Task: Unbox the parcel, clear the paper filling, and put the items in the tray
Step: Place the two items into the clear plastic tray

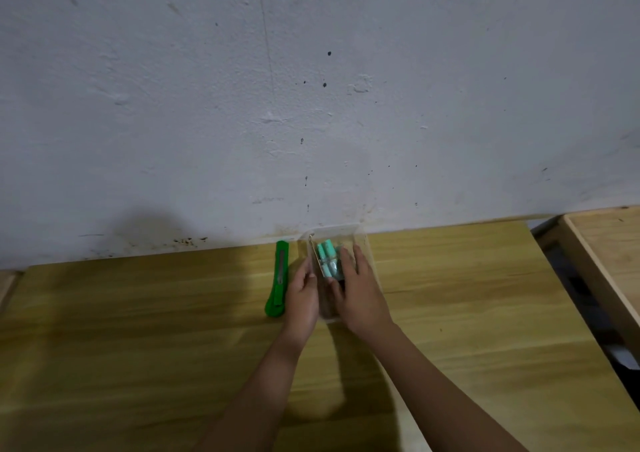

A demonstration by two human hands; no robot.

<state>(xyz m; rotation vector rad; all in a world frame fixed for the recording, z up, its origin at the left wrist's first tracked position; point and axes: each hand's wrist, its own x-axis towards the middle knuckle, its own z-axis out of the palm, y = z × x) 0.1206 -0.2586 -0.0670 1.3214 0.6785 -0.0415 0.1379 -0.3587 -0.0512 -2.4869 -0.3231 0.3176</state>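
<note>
Setting: a plain indoor work area, of the kind found in a workshop or a basic utility room; the exact type cannot be determined. Indicators:

- Rear wall [311, 88]: bare, roughly plastered, painted white-grey, with dark specks, scuffs and staining concentrated along its lower edge.
- Bench [138, 330]: unfinished-looking light wood with visible plank grain, set directly against the wall.
- Second wooden surface [609, 243]: similar pale timber, standing at the right, separated from the bench by a dark gap.
- Tooling: a green utility knife [278, 283] lies on the bench beside a clear plastic tray [363, 237].
- Lighting: dim, casting soft shadows on wall and bench.
</note>
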